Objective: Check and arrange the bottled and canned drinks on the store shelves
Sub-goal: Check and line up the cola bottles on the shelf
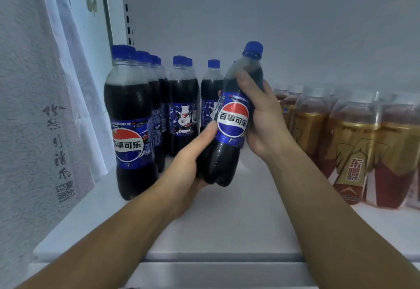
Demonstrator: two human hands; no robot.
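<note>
A Pepsi bottle [229, 150] with a blue cap and blue label is tilted to the right above the white shelf [227, 220]. My left hand [193, 159] grips its base from the left, thumb on the label's edge. My right hand [261, 116] grips its upper body from the right. The logo faces me. More Pepsi bottles stand upright on the shelf: a front one at the left [131, 125] with a row behind it, a second row [183, 104] and a single bottle [210, 93] further back.
Gold-and-red energy drink bottles [350, 152] fill the right side of the shelf in rows. A white cloth with black writing [34, 106] hangs at the left. The shelf's back wall [250, 16] is plain white. Bare shelf surface lies under the held bottle.
</note>
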